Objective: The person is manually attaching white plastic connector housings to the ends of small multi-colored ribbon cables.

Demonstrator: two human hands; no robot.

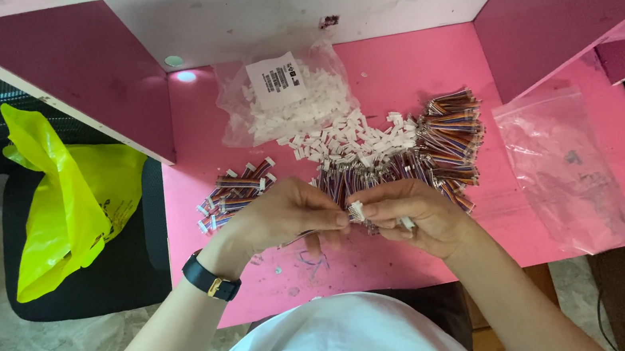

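Left hand (285, 215) and right hand (414, 214) meet fingertip to fingertip over the table's near edge, both pinched shut on one small white connector (355, 211) with its short multicoloured wire lead. Judgement: a square, steady grip close to the connector would keep the fine wires from bending.

Just behind the hands: a loose pile of wire leads (437, 147). A smaller bundle of finished leads (238, 193) lies toward the left edge. Loose white housings (348, 142) spill from an open clear bag (282, 99) near the far edge. An empty clear bag (569, 166) lies at the right edge of the pink table (411, 66).
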